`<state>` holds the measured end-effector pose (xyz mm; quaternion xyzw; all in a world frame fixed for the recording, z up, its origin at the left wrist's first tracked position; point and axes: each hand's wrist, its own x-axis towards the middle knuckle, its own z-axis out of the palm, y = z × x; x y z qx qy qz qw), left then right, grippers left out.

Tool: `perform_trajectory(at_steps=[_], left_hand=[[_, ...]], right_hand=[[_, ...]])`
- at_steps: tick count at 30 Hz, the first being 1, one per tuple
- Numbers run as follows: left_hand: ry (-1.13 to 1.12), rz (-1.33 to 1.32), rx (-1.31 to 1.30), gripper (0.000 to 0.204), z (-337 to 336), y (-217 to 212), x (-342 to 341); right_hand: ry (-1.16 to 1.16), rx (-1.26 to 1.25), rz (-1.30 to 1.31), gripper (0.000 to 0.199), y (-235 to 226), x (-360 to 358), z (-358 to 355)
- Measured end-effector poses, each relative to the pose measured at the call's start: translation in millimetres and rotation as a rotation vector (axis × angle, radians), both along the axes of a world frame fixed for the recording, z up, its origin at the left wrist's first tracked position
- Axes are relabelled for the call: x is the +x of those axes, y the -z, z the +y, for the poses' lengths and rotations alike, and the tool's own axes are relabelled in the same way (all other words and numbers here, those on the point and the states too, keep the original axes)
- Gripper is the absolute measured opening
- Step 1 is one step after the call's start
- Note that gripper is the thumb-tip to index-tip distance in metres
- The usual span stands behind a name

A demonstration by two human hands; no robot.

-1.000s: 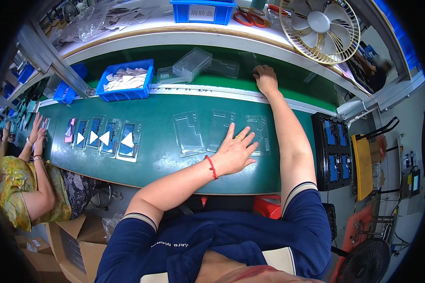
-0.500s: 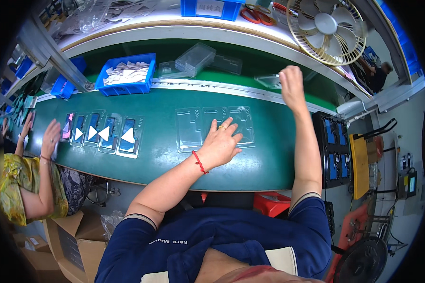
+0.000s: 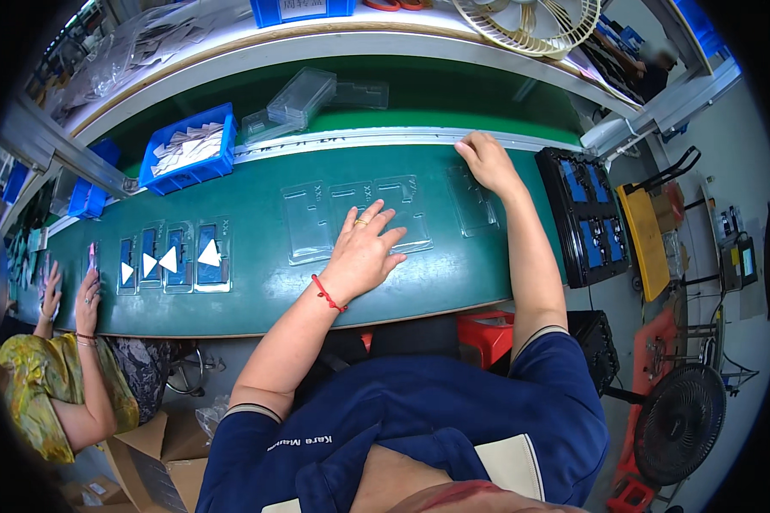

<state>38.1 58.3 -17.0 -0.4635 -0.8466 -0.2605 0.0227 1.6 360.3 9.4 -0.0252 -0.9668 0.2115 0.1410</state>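
My left hand (image 3: 366, 250) lies with spread fingers over the lower part of the clear plastic trays set side by side on the green table. The left tray (image 3: 305, 227) and the right tray (image 3: 412, 209) show around it; the middle tray (image 3: 351, 198) is partly covered. My right hand (image 3: 488, 162) has its fingers curled at the upper edge of another clear tray (image 3: 475, 209), which is down at the table to the right of the others. Its fingertips are partly hidden by the hand.
Several trays holding dark blue panels and white triangles (image 3: 210, 253) stand to the left, beside a co-worker's hands (image 3: 85, 299). A blue bin (image 3: 228, 154) of white pieces and stacked clear boxes (image 3: 304, 96) are behind. A black rack (image 3: 565, 218) of blue panels stands right.
My right hand has come down from the back shelf edge to the table with a clear tray. My left hand stays over the trays. The head view has shifted.
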Motion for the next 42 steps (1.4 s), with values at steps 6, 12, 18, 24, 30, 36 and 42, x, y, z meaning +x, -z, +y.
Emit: perform_trajectory(at_steps=[6,12,18,24,30,36,42], left_hand=[[-0.016,0.0,-0.022,0.038,-4.0,-3.3,2.9],[0.027,0.007,0.098,0.04,5.2,-15.6,3.3],[-0.103,0.072,0.297,0.036,-5.2,-13.4,-2.8],[-0.08,0.002,0.372,0.032,8.0,-19.9,4.8],[-0.094,-0.023,0.346,0.025,4.1,-16.5,0.8],[-0.092,-0.036,0.375,0.02,3.5,-15.5,-0.3],[-0.083,-0.05,0.396,0.018,5.2,-16.7,0.4]], right_hand=[[0.15,0.123,0.075,0.049,11.5,89.3,-41.5],[0.269,0.063,0.124,0.054,26.0,105.6,-90.1],[0.436,0.23,0.344,0.046,0.4,124.5,-32.2],[1.205,0.255,-0.101,0.038,-36.1,215.6,161.1],[1.175,0.143,-0.429,0.039,-33.6,211.9,204.1],[1.101,0.189,-0.364,0.038,-40.9,211.7,199.2],[0.897,0.009,-0.241,0.037,-41.5,209.1,151.2]])
